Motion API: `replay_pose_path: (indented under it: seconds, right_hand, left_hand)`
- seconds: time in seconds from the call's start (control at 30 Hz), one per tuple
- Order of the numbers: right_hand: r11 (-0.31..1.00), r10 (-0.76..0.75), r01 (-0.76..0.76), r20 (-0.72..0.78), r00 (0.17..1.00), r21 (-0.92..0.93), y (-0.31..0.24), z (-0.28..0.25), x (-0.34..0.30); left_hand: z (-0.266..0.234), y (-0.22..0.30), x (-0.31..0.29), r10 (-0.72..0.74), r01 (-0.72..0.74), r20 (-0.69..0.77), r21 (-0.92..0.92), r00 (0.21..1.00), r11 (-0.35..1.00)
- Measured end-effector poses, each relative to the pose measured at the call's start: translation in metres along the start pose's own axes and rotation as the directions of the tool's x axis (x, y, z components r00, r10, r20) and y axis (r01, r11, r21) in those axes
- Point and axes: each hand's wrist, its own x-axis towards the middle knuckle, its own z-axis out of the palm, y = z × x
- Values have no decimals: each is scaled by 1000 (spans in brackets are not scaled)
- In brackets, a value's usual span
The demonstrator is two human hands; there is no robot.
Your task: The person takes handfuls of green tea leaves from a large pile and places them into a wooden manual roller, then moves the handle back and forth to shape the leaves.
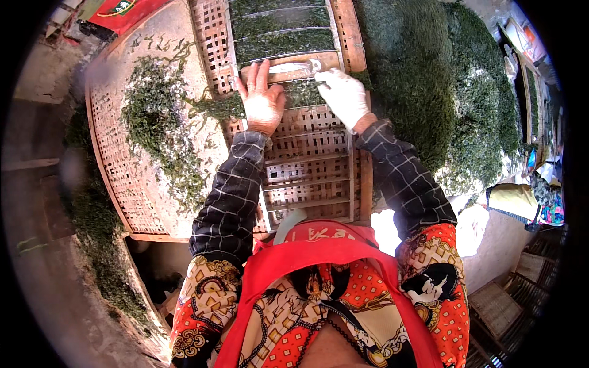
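A flat wooden board [294, 67] with a pale strip on top lies crosswise over a slatted frame [352, 178]. The bare fingers of my left hand [264, 105] are stretched and spread across its left end, with the thumb bent near its close edge. In a white glove, my right hand [345, 98] has its fingers closed at the board's right end; the thumb's grip is partly hidden. Dark green stringy strands [304, 94] lie under and just nearer than the board. Beyond it, more strands [282, 44] fill the frame's slots between thin crossbars.
Woven bamboo trays [119, 178] lie beneath and left of the frame, with a loose pile of green strands [150, 116] on a pale sheet. Large heaps of strands [405, 86] spread on the right. A red bag [132, 13] lies at far left; bamboo racks [509, 300] stand lower right.
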Motion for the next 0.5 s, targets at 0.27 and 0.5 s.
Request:
replay_pose_path:
  seconds: [0.27, 0.5]
  right_hand:
    - [959, -70, 87, 73, 995, -270, 12, 1, -14]
    - [971, 200, -222, 205, 958, 92, -5, -53, -10]
  left_hand:
    - [0, 8, 8, 9, -9, -4, -2, 1000, 1000]
    - [-57, -34, -31, 121, -120, 46, -29, 992, 992]
